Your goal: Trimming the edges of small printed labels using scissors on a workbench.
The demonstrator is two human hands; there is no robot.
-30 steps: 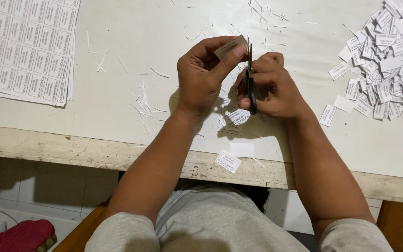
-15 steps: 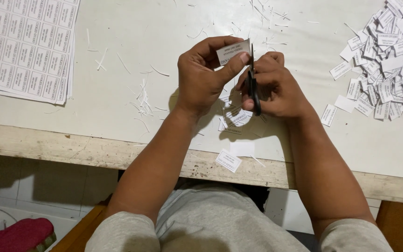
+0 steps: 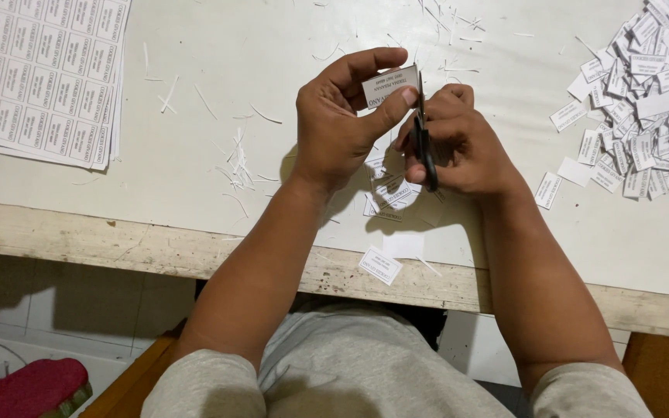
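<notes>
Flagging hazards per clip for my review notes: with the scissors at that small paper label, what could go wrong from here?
1. The left hand pinches the small white printed paper label with its thumb right beside the black-handled scissors in the right hand, so a nick seems possible.
2. One white cut label already lies on the worn edge of the pale wooden table; more could drop off.
3. Thin white paper slivers litter the table and might mix into the pile of cut white labels.

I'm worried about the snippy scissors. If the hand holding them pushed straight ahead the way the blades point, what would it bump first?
Probably the paper label pinched by the left hand; the scissors in the right hand point right at its edge.
</notes>
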